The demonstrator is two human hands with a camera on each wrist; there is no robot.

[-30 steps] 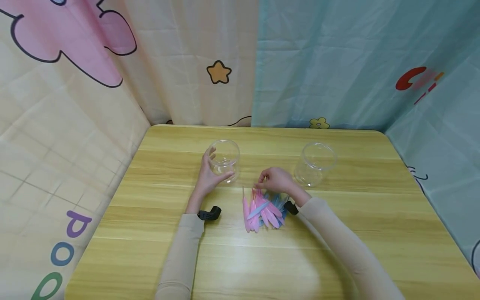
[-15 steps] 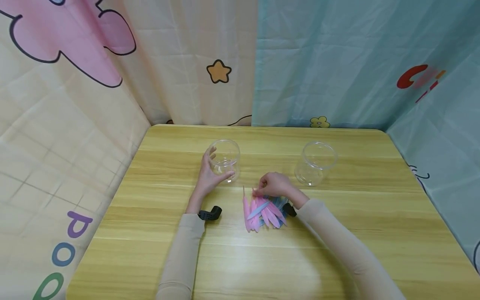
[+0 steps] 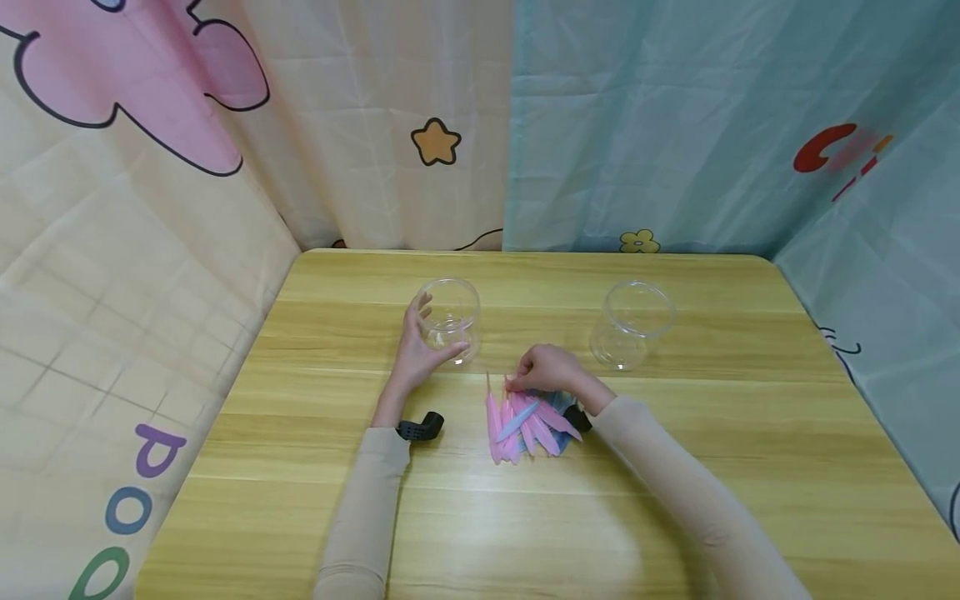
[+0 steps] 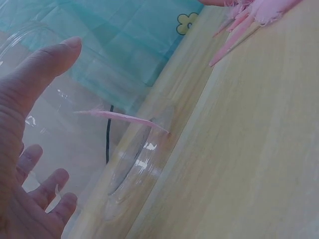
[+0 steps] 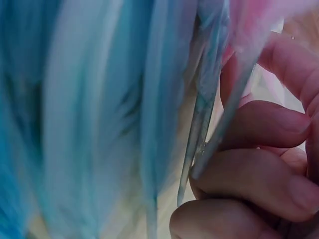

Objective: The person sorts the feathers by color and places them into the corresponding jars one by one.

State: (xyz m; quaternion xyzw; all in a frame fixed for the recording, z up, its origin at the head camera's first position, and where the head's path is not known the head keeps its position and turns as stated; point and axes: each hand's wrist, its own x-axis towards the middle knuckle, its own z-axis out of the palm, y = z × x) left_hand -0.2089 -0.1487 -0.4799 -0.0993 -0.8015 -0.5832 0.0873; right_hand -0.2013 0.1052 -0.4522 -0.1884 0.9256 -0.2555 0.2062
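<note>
head view: left hand cups a clear jar, right hand pinches at pink feathers; picking seems underway, the next move likely calling for one lifted free.

Cream and teal printed curtains hang behind a wood-grain table.

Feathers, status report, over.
Left hand cups left jar, pink feather inside. Right hand pinches at pink feathers. Pale blue feather lies across them.
</note>
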